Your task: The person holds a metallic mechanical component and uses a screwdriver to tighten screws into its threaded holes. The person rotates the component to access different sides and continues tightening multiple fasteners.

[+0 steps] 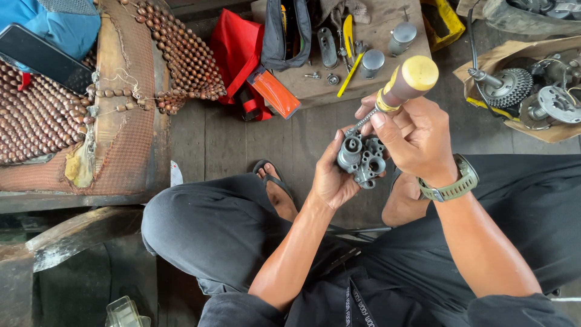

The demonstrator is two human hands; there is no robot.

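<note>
Head view, looking down on a seated person at work over a dark plank floor [254, 139]: at far left a seat cover of brown wooden beads [36, 115] lies across a worn bench, with a dark phone [42, 57] resting on it beside a blue cloth. Further right, a red bag [236, 48] and an orange-lidded box [273, 92] sit on the floor against a low wooden board [375, 36] that serves as a tool tray, carrying loose bolts, a yellow-handled tool and two small grey cylinders, all kept within arm's reach. At centre, above the knees, the left hand [330, 175] cups a small grey metal engine part [362, 158], fingers curled round its underside so its bored openings face up toward the worker. The right hand [417, 142], a green-strapped watch [451, 184] on its wrist, is closed round a screwdriver [402, 85] with a brown and yellow handle, thumb and fingers pinching the shank low down, apparently to steady the tip where it meets the part. At far right, an opened sheet of cardboard [532, 130] holds toothed gears and other metal components, keeping them off the boards. A sandalled foot [275, 188] shows between the dark trouser legs.
</note>
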